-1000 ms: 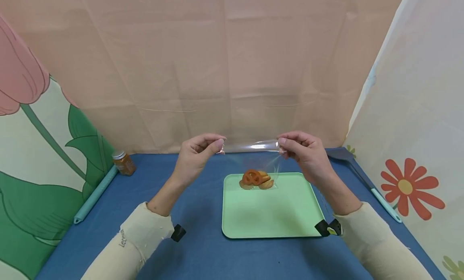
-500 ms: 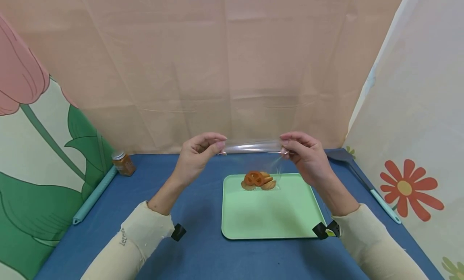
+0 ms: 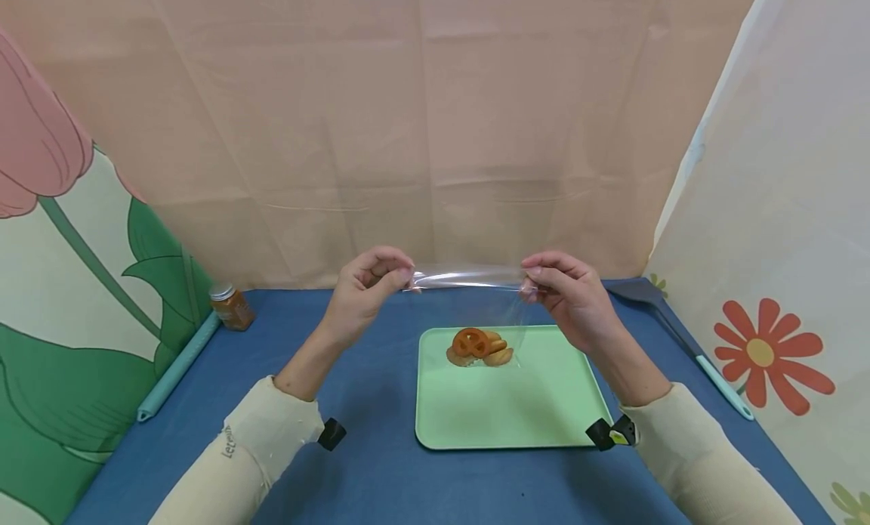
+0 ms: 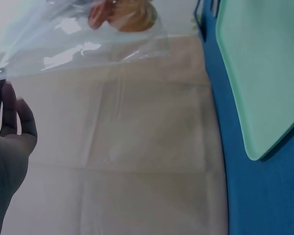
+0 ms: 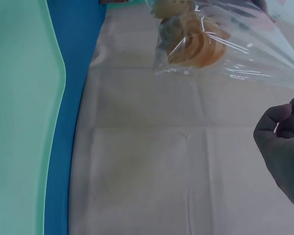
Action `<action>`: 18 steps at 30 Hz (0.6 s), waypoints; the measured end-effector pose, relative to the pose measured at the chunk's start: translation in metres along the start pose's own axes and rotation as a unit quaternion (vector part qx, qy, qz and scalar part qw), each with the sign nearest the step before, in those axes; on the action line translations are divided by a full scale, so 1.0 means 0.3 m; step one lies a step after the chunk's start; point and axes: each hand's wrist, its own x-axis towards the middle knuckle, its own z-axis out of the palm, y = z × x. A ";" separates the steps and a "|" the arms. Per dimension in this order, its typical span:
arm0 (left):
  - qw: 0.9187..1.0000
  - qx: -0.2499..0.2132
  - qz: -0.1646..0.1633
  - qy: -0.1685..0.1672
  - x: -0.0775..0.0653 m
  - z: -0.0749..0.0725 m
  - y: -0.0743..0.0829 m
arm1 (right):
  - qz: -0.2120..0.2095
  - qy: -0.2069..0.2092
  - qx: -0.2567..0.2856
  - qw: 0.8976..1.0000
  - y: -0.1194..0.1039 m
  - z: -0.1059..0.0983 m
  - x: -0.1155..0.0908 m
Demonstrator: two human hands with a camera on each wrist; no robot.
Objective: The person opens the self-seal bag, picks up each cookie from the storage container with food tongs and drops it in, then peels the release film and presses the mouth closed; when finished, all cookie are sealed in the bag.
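Observation:
A clear plastic bag (image 3: 469,279) hangs between my two hands with its top edge pulled straight. Inside at the bottom lie a brown pretzel-shaped piece (image 3: 470,342) and several golden-brown, bread-like pieces (image 3: 499,356). My left hand (image 3: 360,294) pinches the bag's left top corner between thumb and fingers. At the right top corner, my right hand (image 3: 574,294) pinches the plastic the same way. Both wrist views show the bag's filled end hanging away from the hand, the left one with brown pieces (image 4: 132,15), the right with ridged golden pieces (image 5: 198,46).
Below the bag, a light green tray (image 3: 503,412) lies on the blue cloth (image 3: 381,480). A jar with a silver lid (image 3: 232,307) and a turquoise rod (image 3: 178,370) are at the left. A dark spatula with a turquoise handle (image 3: 723,387) lies along the right wall.
Both hands have shifted slightly left, still pinching the bag's corners. The filled bottom of the bag has swung a little right, then left and slightly lower in the head view.

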 end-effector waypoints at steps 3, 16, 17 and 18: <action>1.000 0.010 -0.001 -0.002 -0.002 0.003 0.001 | -0.005 -0.011 0.004 1.000 0.001 -0.006 -0.003; 0.997 0.081 -0.013 0.006 -0.005 0.008 0.028 | -0.027 -0.029 -0.041 0.998 -0.004 -0.009 0.004; 0.996 0.087 -0.011 0.006 -0.005 0.010 0.029 | -0.024 -0.020 -0.050 0.998 -0.005 -0.008 0.005; 0.995 0.095 -0.009 0.006 -0.006 0.012 0.029 | -0.017 -0.011 -0.054 0.998 -0.007 -0.007 0.005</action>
